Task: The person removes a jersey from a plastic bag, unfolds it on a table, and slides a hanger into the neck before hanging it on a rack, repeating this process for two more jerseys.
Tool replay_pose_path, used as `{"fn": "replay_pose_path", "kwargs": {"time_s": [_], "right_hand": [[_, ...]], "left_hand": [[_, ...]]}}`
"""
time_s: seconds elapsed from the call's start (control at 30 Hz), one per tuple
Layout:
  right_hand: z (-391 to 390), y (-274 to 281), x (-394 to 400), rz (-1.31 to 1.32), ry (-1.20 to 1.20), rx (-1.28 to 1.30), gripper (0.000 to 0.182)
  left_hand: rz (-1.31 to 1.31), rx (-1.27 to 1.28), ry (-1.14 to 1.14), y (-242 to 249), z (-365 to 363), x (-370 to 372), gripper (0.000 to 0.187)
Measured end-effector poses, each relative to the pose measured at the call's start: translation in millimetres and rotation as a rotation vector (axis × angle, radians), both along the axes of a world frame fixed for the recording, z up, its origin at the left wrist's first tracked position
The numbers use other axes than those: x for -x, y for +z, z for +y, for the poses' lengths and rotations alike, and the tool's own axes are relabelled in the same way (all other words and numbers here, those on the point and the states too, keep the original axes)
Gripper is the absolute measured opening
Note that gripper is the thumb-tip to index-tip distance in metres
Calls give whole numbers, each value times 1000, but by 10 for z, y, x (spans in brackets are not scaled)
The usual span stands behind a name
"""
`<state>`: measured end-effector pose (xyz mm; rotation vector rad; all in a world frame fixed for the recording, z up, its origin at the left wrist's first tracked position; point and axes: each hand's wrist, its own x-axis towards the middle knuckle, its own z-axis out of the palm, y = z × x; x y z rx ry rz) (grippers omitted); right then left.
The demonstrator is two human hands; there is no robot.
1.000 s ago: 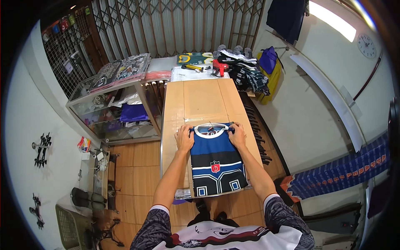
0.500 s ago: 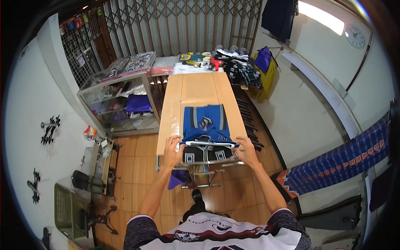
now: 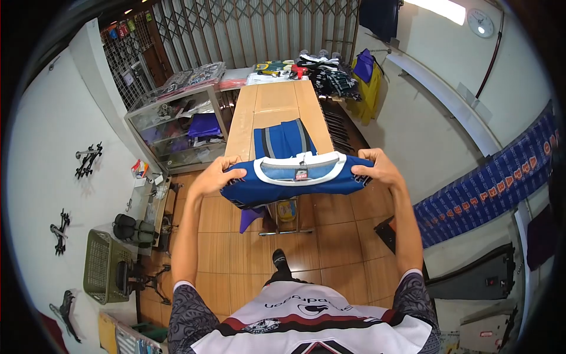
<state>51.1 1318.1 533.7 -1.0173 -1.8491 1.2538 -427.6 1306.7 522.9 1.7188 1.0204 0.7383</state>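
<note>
A blue jersey (image 3: 247,182) with a white round collar and a small neck label is raised at the near end of the wooden table (image 3: 268,97). My left hand (image 3: 217,175) pinches its left shoulder, thumb on top. At the right shoulder, my right hand (image 3: 380,169) grips the cloth the same way. The collar faces me, stretched between both hands. Behind it, the jersey's lower part with grey side stripes still lies on the tabletop. The lifted cloth hides the table's near edge.
A glass display case (image 3: 177,127) stands left of the table. Folded clothes (image 3: 330,76) are piled at the far right end. On the floor at left is a green plastic basket (image 3: 97,265). A blue lettered banner (image 3: 489,189) hangs along the right.
Both hands have lifted the jersey's collar end off the table toward me and spread farther apart. The collar opening now shows, and the black front part has gone from sight.
</note>
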Motion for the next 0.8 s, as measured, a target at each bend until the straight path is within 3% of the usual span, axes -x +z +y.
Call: {"fn": "replay_pose_path", "kwargs": {"time_s": [0.07, 0.13, 0.17, 0.23, 0.27, 0.3, 0.4, 0.53, 0.67, 0.8], "right_hand": [[-11, 137, -130, -75, 106, 67, 24], [-193, 385, -73, -59, 71, 13, 30], [-333, 546, -23, -64, -27, -78, 22], [-374, 537, -151, 213, 121, -242, 11], [-386, 530, -212, 350, 199, -319, 7], [-417, 534, -227, 349, 220, -345, 13], [-482, 432, -26, 6, -72, -476, 19], [-551, 290, 113, 179, -359, -397, 13], [-583, 289, 27, -106, -442, -744, 4], [-847, 611, 7, -339, -605, -847, 20]], "left_hand": [[6, -4, -42, 143, -72, 66, 9], [116, -204, 43, 334, -239, 59, 11], [102, -441, 195, 399, -375, -16, 11], [103, -1060, 472, 578, -729, -188, 15], [107, -1283, 548, 610, -875, -207, 21], [104, -1331, 600, 554, -944, -189, 23], [123, -1233, 693, 282, -909, -151, 30], [230, -1129, 772, 230, -950, -86, 28], [267, -989, 819, 360, -1066, 45, 13], [300, -966, 857, 585, -1194, 122, 9]]}}
